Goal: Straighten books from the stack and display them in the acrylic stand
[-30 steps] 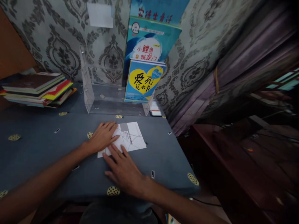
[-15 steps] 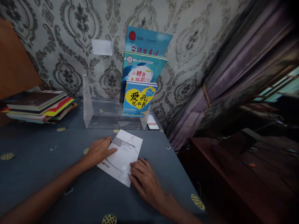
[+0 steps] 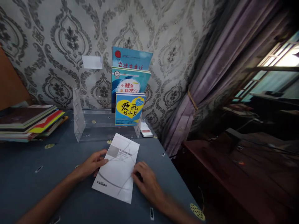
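Note:
A white booklet (image 3: 116, 171) with grey lines and a grey square lies tilted near the middle of the blue-grey tabletop. At its left edge my left hand (image 3: 93, 163) pinches the booklet between thumb and fingers. On the right edge sits my right hand (image 3: 146, 179), fingers curled, with the thumb and fingertips against the booklet's side. Behind it stands a clear acrylic rack (image 3: 79, 119), whose right side holds a blue and yellow book (image 3: 129, 109), a teal book (image 3: 116, 82) and a taller blue book (image 3: 147, 59).
Stacked books (image 3: 25, 121) lie at the left by an orange-brown panel (image 3: 11, 81). A small pixelated item (image 3: 146, 129) is right of the rack. Purple curtains (image 3: 184, 115) hang at the right, above a dark red surface (image 3: 210, 168). Patterned wallpaper covers the wall.
The view has shifted, so the rack and books appear lower and further left. The booklet has turned slightly more upright, and its lower left print is uncovered. Both hands stay at its edges.

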A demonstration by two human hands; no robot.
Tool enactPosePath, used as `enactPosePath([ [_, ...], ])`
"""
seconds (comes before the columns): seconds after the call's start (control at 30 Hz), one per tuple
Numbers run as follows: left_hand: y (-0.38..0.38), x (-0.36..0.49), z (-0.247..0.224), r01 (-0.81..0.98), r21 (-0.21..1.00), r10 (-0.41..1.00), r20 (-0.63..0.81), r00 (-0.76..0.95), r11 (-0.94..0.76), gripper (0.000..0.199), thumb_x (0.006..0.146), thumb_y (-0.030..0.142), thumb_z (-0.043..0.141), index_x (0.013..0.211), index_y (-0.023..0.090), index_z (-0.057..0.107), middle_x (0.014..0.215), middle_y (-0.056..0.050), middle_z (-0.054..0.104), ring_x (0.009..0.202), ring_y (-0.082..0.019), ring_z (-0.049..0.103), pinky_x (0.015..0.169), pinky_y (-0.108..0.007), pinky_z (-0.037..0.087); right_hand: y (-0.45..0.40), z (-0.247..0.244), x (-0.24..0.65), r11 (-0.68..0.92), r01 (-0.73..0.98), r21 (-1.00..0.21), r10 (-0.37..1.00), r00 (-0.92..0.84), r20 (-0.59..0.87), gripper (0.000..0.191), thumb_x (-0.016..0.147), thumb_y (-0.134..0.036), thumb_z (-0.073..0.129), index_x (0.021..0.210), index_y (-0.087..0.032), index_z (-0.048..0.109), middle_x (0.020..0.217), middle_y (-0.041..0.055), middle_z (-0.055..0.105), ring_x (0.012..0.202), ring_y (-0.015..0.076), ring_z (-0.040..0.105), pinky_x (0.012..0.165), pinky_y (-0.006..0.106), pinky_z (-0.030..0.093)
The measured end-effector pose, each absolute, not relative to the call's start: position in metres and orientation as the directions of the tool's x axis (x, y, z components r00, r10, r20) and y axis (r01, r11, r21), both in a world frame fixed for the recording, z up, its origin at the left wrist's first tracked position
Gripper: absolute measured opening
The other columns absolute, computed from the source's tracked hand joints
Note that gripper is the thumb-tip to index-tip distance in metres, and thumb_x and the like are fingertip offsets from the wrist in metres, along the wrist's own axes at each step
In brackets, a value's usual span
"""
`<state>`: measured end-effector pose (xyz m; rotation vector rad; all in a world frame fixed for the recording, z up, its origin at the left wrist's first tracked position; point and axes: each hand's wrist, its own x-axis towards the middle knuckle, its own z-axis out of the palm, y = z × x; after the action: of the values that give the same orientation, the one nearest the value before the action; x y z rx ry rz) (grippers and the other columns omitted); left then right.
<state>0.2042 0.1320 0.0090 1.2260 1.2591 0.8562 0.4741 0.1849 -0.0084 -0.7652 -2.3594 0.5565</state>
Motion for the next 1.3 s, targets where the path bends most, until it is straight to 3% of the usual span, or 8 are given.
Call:
enactPosePath([
  [0.17,0.135,0.199,0.019,0.152,0.98,0.975,-0.153,0.163,0.129,0.046,0.086,0.058,0.059,0.112,0.02,0.055,0.068,0.004,0.053,0.046,-0.006,0.044,0.041,-0.019,0.032,0.216,-0.002,0.465,0.481,0.371,-0.794,0.826,-0.497,0.267,0.005,0.081,-0.02,0.06,0.084,-0.021,0.056,0.081,0.0005,0.062,0.073,0.0165,0.061,0.065,0.029,0.048],
  [0.27,0.138,0.198,0.024,0.168,0.98,0.985,-0.124,0.12,0.103,0.045,0.085,0.057,0.059,0.108,0.019,0.055,0.065,0.004,0.052,0.044,-0.006,0.041,0.041,-0.02,0.034,0.231,-0.001,0.452,0.228,0.176,-0.957,0.867,-0.483,0.118,0.023,0.08,-0.033,0.063,0.097,-0.022,0.052,0.075,-0.0047,0.06,0.055,0.0122,0.06,0.051,0.024,0.044],
  [0.4,0.138,0.195,0.027,0.162,0.983,0.993,-0.098,0.058,0.088,0.043,0.084,0.056,0.061,0.106,0.019,0.057,0.064,0.004,0.053,0.046,-0.006,0.042,0.042,-0.02,0.033,0.239,-0.005,0.438,-0.011,-0.018,-1.0,0.87,-0.493,0.0,0.04,0.076,-0.044,0.066,0.103,-0.023,0.046,0.067,-0.0109,0.055,0.034,0.0064,0.046,0.035,0.018,0.028],
  [0.53,0.141,0.191,0.034,0.159,0.984,0.995,-0.09,0.05,0.081,0.042,0.084,0.054,0.062,0.106,0.019,0.058,0.071,0.001,0.057,0.05,-0.008,0.046,0.042,-0.02,0.035,0.243,-0.003,0.435,-0.083,-0.11,-0.99,0.847,-0.531,-0.013,0.038,0.073,-0.044,0.07,0.096,-0.021,0.049,0.061,-0.0093,0.057,0.042,0.0094,0.056,0.04,0.019,0.038],
  [0.63,0.153,0.189,0.042,0.212,0.976,0.996,-0.061,0.064,0.046,0.04,0.085,0.051,0.06,0.108,0.019,0.059,0.076,-0.001,0.061,0.054,-0.01,0.05,0.046,-0.021,0.039,0.254,0.003,0.434,-0.01,-0.121,-0.993,0.83,-0.555,0.059,0.031,0.076,-0.043,0.069,0.088,-0.019,0.055,0.062,-0.0039,0.062,0.053,0.0118,0.063,0.05,0.021,0.045],
  [0.83,0.187,0.192,0.058,0.37,0.915,0.986,0.165,0.016,-0.159,0.035,0.085,0.04,0.054,0.108,0.015,0.063,0.086,-0.005,0.068,0.073,-0.017,0.061,0.057,-0.025,0.047,0.286,0.021,0.425,0.34,-0.099,-0.935,0.844,-0.407,0.349,0.026,0.079,-0.045,0.064,0.082,-0.021,0.057,0.064,-0.0015,0.062,0.059,0.0152,0.061,0.058,0.027,0.049],
  [1.03,0.202,0.203,0.093,0.625,0.706,0.86,0.499,-0.106,-0.333,0.025,0.089,0.028,0.049,0.106,0.018,0.065,0.09,-0.005,0.071,0.084,-0.02,0.064,0.077,-0.031,0.052,0.304,0.07,0.42,0.619,0.008,-0.785,0.75,-0.303,0.588,0.016,0.089,-0.037,0.054,0.084,-0.022,0.055,0.071,0.0001,0.062,0.067,0.0167,0.06,0.064,0.029,0.049],
  [1.3,0.225,0.223,0.113,0.8,0.559,0.765,0.608,-0.215,-0.22,0.018,0.088,0.021,0.046,0.09,0.017,0.063,0.074,-0.003,0.064,0.076,-0.02,0.062,0.072,-0.03,0.045,0.34,0.095,0.421,0.718,0.054,-0.694,0.676,-0.293,0.676,0.008,0.088,-0.03,0.05,0.084,-0.024,0.053,0.076,0.0002,0.061,0.067,0.0187,0.063,0.067,0.034,0.052],
])
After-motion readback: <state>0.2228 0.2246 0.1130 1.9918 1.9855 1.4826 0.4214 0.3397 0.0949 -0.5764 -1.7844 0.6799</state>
